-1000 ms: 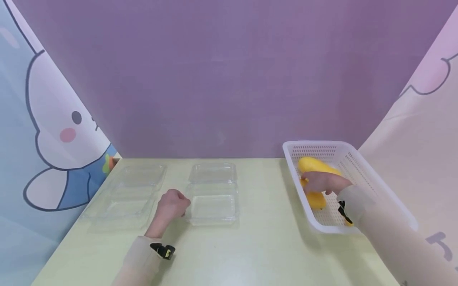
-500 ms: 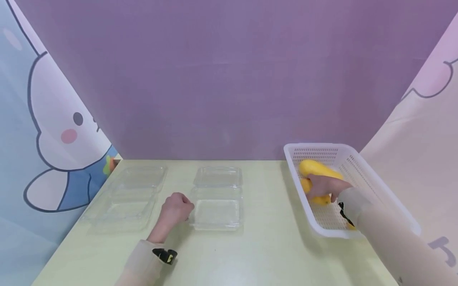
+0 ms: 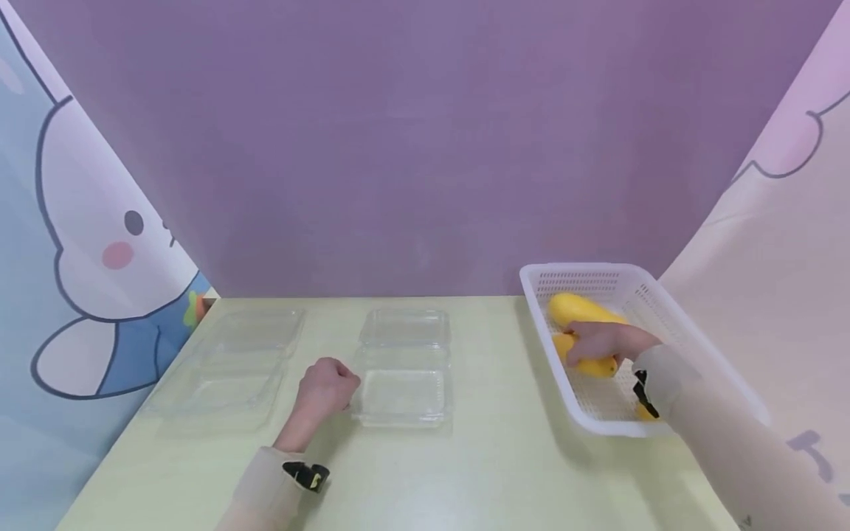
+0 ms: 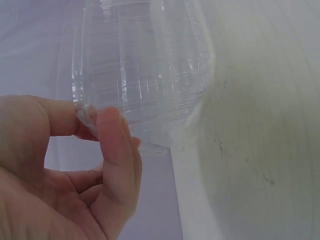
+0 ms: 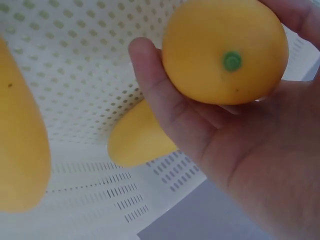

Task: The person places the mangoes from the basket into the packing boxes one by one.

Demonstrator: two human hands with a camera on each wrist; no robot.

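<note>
Clear plastic is pinched on the worktop (image 3: 465,479): the left edge of an open container (image 3: 405,398) is held between the thumb and fingers of the left hand (image 3: 325,385). To the left of that hand, a 2nd container (image 3: 232,391), also opened out, is set down. At the right, in a white perforated basket (image 3: 611,427), 1 nearer fruit (image 3: 644,411) is partly hidden by the wrist. Beyond it, 1 yellow fruit (image 3: 600,367) is gripped by the curled fingers of the right hand (image 3: 604,343). Past these, 1 farther fruit (image 3: 576,308) is laid, and the worktop is backed by a purple panel (image 3: 412,147).
</note>
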